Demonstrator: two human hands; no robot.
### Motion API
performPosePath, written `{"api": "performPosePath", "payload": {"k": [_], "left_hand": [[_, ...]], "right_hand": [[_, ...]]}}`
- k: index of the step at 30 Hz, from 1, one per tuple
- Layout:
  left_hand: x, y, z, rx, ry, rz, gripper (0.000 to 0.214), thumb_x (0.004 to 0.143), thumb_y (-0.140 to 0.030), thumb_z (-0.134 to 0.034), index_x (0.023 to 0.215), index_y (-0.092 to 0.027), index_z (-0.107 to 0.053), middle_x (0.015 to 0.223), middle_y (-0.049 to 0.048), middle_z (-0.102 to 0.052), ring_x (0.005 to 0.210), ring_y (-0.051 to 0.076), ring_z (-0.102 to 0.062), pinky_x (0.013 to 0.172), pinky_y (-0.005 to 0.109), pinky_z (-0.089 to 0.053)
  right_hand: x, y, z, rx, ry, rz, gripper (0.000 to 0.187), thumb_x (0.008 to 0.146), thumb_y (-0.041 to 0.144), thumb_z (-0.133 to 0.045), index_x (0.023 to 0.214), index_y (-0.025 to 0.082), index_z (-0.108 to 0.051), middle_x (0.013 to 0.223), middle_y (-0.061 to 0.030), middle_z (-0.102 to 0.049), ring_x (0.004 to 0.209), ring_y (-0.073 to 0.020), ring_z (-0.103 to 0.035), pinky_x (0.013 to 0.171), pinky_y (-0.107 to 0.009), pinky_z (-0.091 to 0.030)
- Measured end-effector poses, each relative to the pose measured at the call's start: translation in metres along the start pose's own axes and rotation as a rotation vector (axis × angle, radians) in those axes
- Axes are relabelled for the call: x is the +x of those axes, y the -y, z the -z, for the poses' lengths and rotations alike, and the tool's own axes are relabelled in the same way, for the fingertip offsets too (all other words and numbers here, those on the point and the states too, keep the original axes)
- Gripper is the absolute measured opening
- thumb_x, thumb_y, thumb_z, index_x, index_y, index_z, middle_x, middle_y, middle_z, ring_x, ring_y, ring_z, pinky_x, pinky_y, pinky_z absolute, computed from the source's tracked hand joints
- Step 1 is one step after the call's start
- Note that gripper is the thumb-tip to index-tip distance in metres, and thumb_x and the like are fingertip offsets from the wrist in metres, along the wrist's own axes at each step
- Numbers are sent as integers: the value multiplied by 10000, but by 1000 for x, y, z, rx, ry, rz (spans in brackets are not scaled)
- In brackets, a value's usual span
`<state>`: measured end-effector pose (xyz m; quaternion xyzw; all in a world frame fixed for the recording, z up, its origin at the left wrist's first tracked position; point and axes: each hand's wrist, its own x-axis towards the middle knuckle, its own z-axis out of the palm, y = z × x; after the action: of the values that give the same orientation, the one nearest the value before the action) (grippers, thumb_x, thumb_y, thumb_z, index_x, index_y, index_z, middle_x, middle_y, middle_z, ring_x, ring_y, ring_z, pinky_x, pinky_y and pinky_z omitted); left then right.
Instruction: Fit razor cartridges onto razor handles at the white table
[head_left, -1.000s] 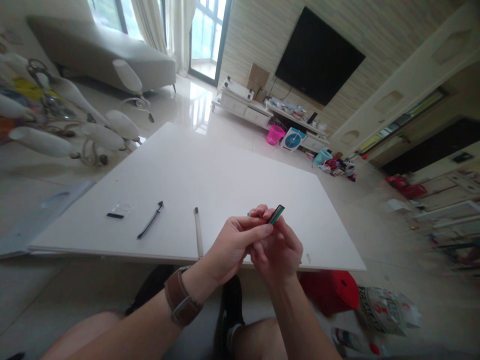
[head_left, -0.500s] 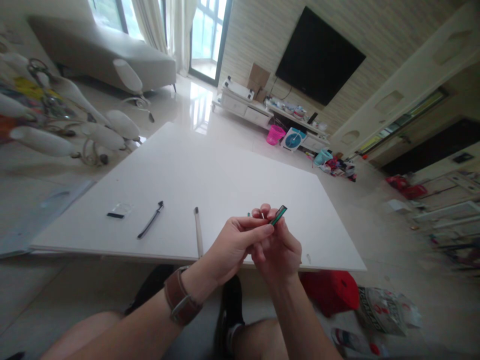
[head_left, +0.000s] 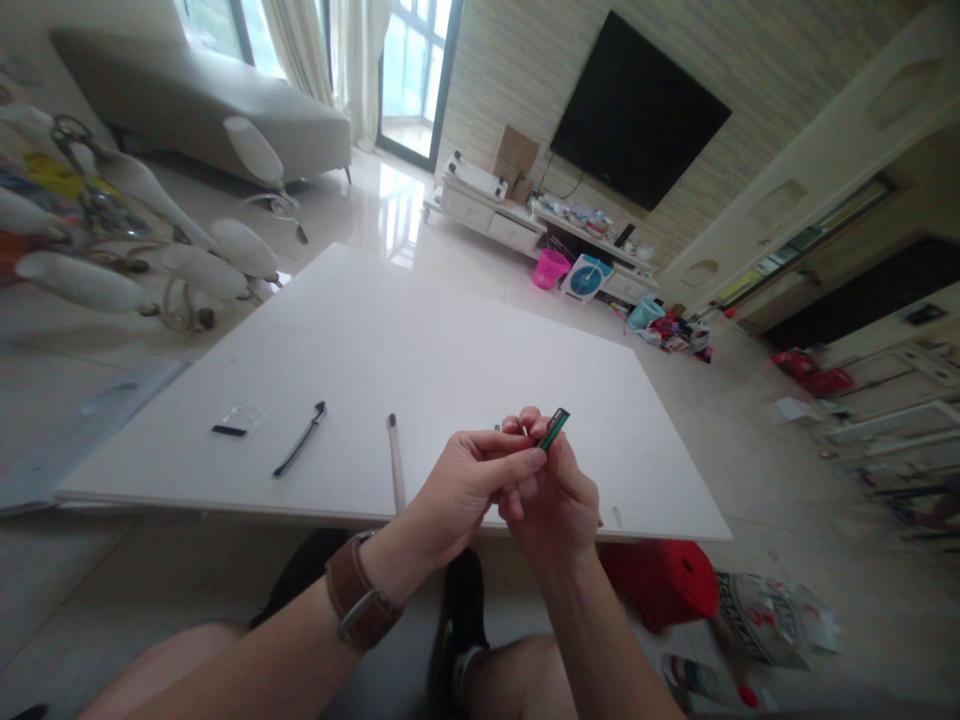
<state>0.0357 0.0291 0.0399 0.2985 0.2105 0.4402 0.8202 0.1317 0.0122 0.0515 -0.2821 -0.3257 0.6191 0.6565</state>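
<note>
Both of my hands are together above the near edge of the white table [head_left: 480, 340]. Between my left hand's [head_left: 469, 485] thumb and fingers is a small, narrow green-and-black piece [head_left: 553, 428], tilted up to the right. My right hand [head_left: 555, 495] is closed around its far side with curled fingers; a thin pale bit shows among them, its kind unclear. To the left on the table lie a pale stick with a dark tip [head_left: 396, 465], a slim dark handle with an angled head [head_left: 300, 440] and a small clear packet with a black strip [head_left: 236, 422].
A red stool-like object [head_left: 660, 585], a printed bag [head_left: 772, 615] and a bottle [head_left: 697, 678] are on the floor at right. A pendant lamp with white shades [head_left: 90, 282] juts in at left. Beyond the table are a low cabinet [head_left: 487, 215] and a pink basket [head_left: 551, 268].
The green-and-black piece has turned slightly more upright and shifted a little left with my hands. The things on the table lie as before.
</note>
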Motion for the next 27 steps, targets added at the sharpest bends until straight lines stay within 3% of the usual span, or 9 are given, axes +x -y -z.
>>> {"api": "performPosePath", "payload": {"k": [14, 21, 27], "left_hand": [[0, -2, -2, -3, -30, -5, 290, 660, -350, -868, 747, -98, -753, 560, 1, -585, 391, 37, -443, 381, 154, -321], [-1, -2, -3, 14, -48, 0, 289, 647, -342, -869, 711, -96, -732, 550, 1, -577, 388, 35, -429, 378, 154, -295], [-1, -1, -3, 37, -48, -2, 272, 655, -335, -859, 709, -103, -730, 562, 3, -585, 394, 34, -417, 385, 161, -293]], "right_hand": [[0, -1, 0, -22, -1, 8, 175, 784, 399, -802, 800, 236, -740, 924, -23, -600, 711, -125, -601, 344, -150, -417], [-1, -1, 1, -41, -29, 20, 187, 801, 408, -781, 786, 234, -713, 932, -26, -604, 798, -157, -619, 502, -220, -543], [-1, -1, 0, -31, -23, 13, 171, 799, 394, -769, 781, 232, -719, 920, -26, -587, 813, -160, -609, 504, -213, -535]]}}
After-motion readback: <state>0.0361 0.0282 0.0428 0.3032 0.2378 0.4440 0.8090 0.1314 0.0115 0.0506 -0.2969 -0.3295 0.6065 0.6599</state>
